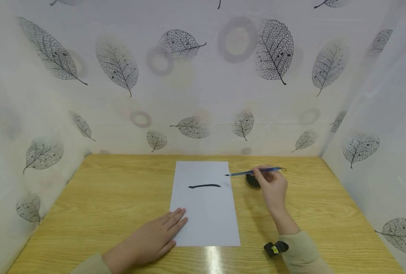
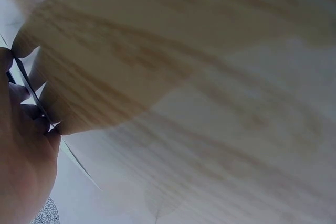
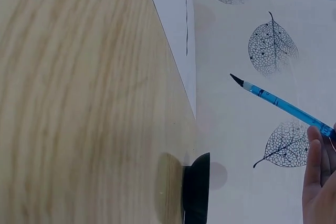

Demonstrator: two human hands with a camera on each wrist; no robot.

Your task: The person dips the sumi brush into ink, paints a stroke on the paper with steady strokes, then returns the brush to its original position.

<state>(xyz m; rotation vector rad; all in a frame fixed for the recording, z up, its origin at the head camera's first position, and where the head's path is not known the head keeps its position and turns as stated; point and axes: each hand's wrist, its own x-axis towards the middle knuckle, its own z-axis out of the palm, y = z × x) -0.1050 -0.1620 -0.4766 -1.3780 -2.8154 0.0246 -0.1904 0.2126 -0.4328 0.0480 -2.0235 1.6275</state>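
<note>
A sheet of white paper (image 1: 206,224) lies on the table with one black, roughly horizontal brush stroke (image 1: 204,186) in its upper half. My left hand (image 1: 155,236) rests flat at the paper's lower left edge, fingers extended over it; the left wrist view shows this hand (image 2: 26,156) from the side. Above the table, my right hand (image 1: 274,190) pinches a blue writing brush (image 1: 238,173). Its dark tip points left, over the paper's upper right edge. In the right wrist view the brush (image 3: 289,107) is tilted, its tip apart from the paper. Below the right hand sits a black ink dish (image 1: 252,182), partly hidden.
The wood-grain table (image 1: 121,190) stretches out on both sides of the paper. Pale curtains (image 1: 203,87) printed with leaves enclose its back and sides. A black device (image 1: 276,249) with a yellow mark is at my right wrist.
</note>
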